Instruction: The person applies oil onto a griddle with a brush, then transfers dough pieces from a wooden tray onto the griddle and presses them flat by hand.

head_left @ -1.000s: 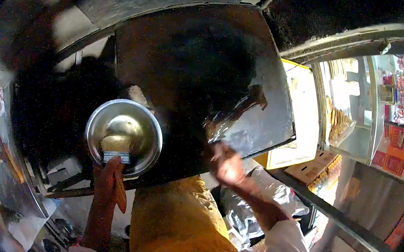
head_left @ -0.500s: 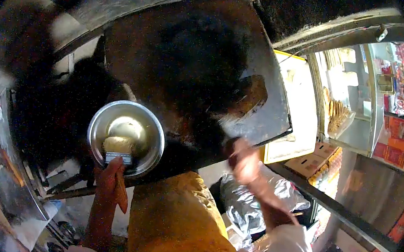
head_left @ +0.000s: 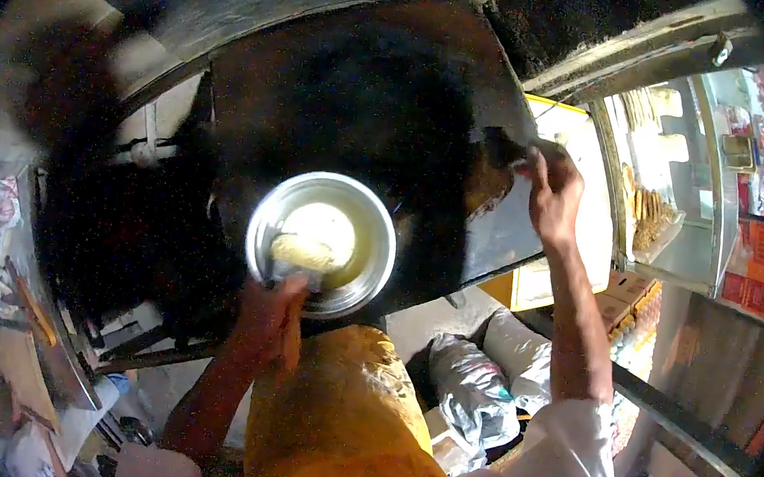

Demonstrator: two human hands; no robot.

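Note:
My left hand (head_left: 272, 313) is wrapped round the near rim of a metal bowl (head_left: 381, 243) and the handle of a wide brush (head_left: 305, 252). The brush's pale bristles lie inside the bowl, beside a yellowish liquid. My right hand (head_left: 554, 194) is closed at the right edge of a large dark griddle plate (head_left: 258, 83). A small dark thing, too dim to name, sticks out from its fingers over the plate. A brown smear (head_left: 489, 190) marks the plate just left of this hand.
A bright yellow-framed panel (head_left: 593, 206) stands right of the griddle, with a glass case (head_left: 685, 226) of stacked food beyond. Silvery bags (head_left: 478, 391) and a cardboard box (head_left: 626, 290) lie below. Wooden tools (head_left: 35, 307) are at the far left.
The bowl and brush have moved right with my left hand. My right hand has gone from the griddle's near edge up and away to its right edge.

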